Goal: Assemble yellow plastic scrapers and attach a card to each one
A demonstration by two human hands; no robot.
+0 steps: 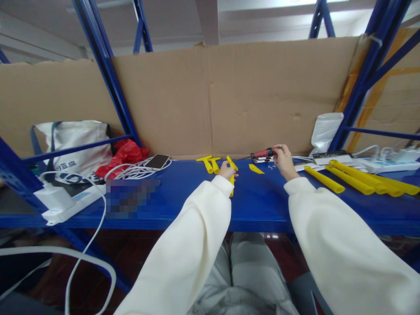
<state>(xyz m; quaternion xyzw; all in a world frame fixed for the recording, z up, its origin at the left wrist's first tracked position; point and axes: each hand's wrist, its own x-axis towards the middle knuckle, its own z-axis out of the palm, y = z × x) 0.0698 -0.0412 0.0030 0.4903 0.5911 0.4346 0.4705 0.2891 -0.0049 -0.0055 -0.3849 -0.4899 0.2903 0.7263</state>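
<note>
My left hand (pixel 226 169) is closed around a yellow T-shaped plastic piece (pixel 232 164) above the blue shelf. In my right hand (pixel 282 158) is the end of a screwdriver (pixel 264 153) with a red and black handle. Its shaft points left, and the tip lies close to the yellow piece; whether it touches cannot be made out. Two similar yellow T-shaped pieces (pixel 208 164) lie left of my left hand. Between my hands are a flat yellow piece (pixel 256 169) and several tiny metallic bits (pixel 271 166), possibly screws.
Several long yellow tubes (pixel 352 178) lie on the right of the blue shelf (pixel 193 205). A phone (pixel 158 162) rests on coiled white cables at left, near a red plastic bag (pixel 126 155) and a power strip (pixel 75 205). Cardboard (pixel 249 96) stands behind.
</note>
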